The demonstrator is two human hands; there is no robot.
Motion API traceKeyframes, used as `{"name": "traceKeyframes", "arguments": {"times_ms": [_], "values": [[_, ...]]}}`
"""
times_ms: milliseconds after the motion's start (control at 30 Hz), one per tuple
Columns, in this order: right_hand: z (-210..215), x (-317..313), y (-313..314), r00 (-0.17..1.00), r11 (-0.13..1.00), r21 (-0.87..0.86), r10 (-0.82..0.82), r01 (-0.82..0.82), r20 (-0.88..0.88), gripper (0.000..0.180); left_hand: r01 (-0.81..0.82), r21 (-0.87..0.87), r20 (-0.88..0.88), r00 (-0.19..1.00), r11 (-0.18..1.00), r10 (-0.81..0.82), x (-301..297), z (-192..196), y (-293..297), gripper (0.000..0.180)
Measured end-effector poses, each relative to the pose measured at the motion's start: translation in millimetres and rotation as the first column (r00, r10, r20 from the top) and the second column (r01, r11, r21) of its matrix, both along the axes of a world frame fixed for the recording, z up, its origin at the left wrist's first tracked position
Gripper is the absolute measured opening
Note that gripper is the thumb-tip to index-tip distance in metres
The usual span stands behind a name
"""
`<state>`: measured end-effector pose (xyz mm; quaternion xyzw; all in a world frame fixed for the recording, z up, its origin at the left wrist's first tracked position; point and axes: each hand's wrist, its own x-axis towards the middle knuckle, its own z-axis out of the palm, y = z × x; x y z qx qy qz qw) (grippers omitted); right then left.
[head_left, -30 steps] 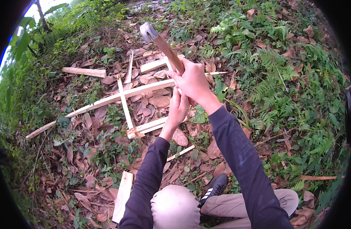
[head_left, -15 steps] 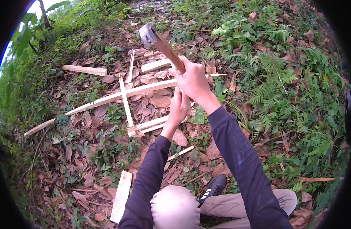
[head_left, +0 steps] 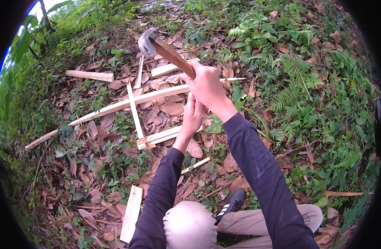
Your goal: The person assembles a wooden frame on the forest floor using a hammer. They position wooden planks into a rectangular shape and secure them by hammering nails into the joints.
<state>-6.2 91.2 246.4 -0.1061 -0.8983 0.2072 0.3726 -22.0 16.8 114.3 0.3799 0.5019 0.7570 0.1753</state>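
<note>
A claw hammer (head_left: 169, 53) with a wooden handle and grey metal head is gripped in my right hand (head_left: 209, 88), its head raised toward the far left. Just below and partly behind that hand, my left hand (head_left: 191, 118) has its fingers pinched together; whatever they hold is hidden. Beyond both hands runs a long pale wooden strip (head_left: 147, 97), lying across a thinner crosspiece (head_left: 133, 108). The near end of the crosspiece meets a pair of short wooden strips (head_left: 163, 135), which extend rightward under my left hand.
Loose wood pieces lie around: a stick (head_left: 89, 75) at far left, a block (head_left: 174, 67) behind the hands, a thin strip (head_left: 195, 165) and a flat board (head_left: 131, 213) nearer me. Dry leaves cover the ground, with ferns (head_left: 288, 106) at right. My knee (head_left: 190, 226) is at the bottom.
My right hand and the hammer have shifted a little left, and the hammer head has swung left and slightly nearer. My left hand has barely moved.
</note>
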Motion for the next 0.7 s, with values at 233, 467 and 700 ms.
{"name": "traceKeyframes", "arguments": {"times_ms": [233, 467, 700], "values": [[16.7, 21.6, 2.0, 0.998, 0.999, -0.039, 0.005, -0.003, 0.068, 0.034, 0.044, -0.060, 0.051, 0.998, 0.997, -0.041, 4.6, -11.2, 8.5, 0.035], [116.8, 102.6, 13.3, 0.923, 0.984, -0.152, -0.030, 0.095, 0.384, 0.038, 0.045, -0.124, 0.022, 0.999, 0.991, -0.043, 0.1, -20.7, 6.3, 0.033], [175.4, 111.4, 26.5, 0.818, 0.989, 0.079, 0.058, -0.126, 0.573, 0.031, 0.009, -0.113, -0.062, 0.998, 0.994, -0.016, 4.8, -8.8, 10.2, 0.033]]}}
